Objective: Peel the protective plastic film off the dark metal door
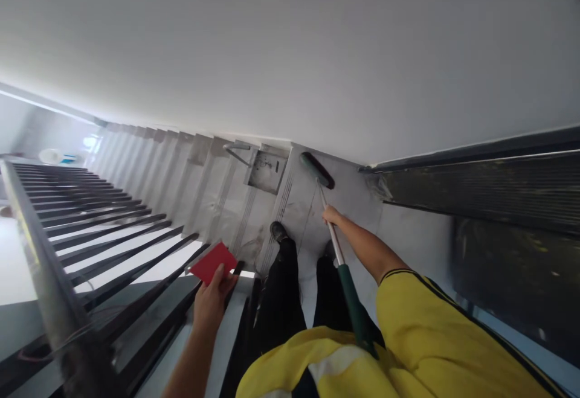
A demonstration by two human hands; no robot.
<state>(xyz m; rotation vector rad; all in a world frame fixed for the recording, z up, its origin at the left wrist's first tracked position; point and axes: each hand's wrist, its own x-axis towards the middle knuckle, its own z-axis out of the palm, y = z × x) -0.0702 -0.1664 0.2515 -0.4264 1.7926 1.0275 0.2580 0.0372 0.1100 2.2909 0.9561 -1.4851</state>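
The right hand [332,214] is gripping a long, light, stiff paint roller [317,170] mid-pole; the left hand [212,301] is pinching a thin red card [212,261].

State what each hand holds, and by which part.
Left hand: red card, pinched at its lower edge. Right hand: paint roller, gripped on its pole.
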